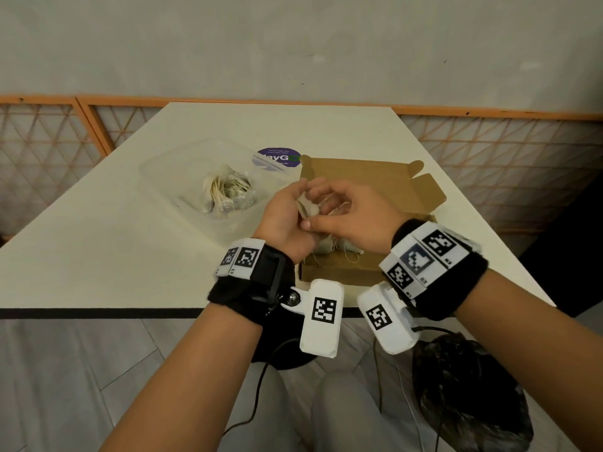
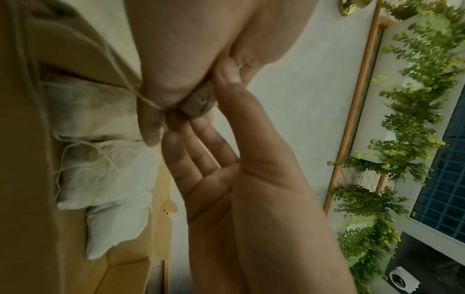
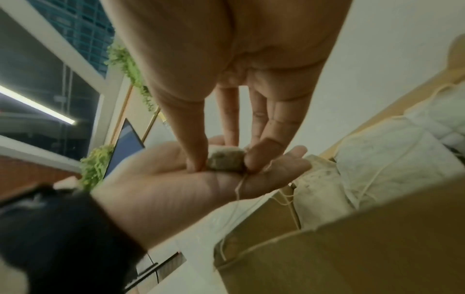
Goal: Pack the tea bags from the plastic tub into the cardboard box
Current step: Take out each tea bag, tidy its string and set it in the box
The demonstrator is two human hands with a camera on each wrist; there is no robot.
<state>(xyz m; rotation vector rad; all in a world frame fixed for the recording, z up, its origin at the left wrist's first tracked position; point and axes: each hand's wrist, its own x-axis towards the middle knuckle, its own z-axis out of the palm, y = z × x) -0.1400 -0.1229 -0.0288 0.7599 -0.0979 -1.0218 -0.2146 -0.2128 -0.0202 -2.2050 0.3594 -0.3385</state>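
A clear plastic tub at the table's middle left holds a heap of tea bags. To its right stands the brown cardboard box, lid flaps open, with a few tea bags on its floor. Both hands meet above the box's left side. My left hand lies palm up under one tea bag, its thumb against the bag. My right hand pinches the same bag from above between thumb and fingertip. The bag's string dangles toward the box.
A round purple sticker lies on the white table behind the box. The table's dark front edge is close to my wrists. A dark bag and cables are on the floor below. An orange lattice railing runs behind.
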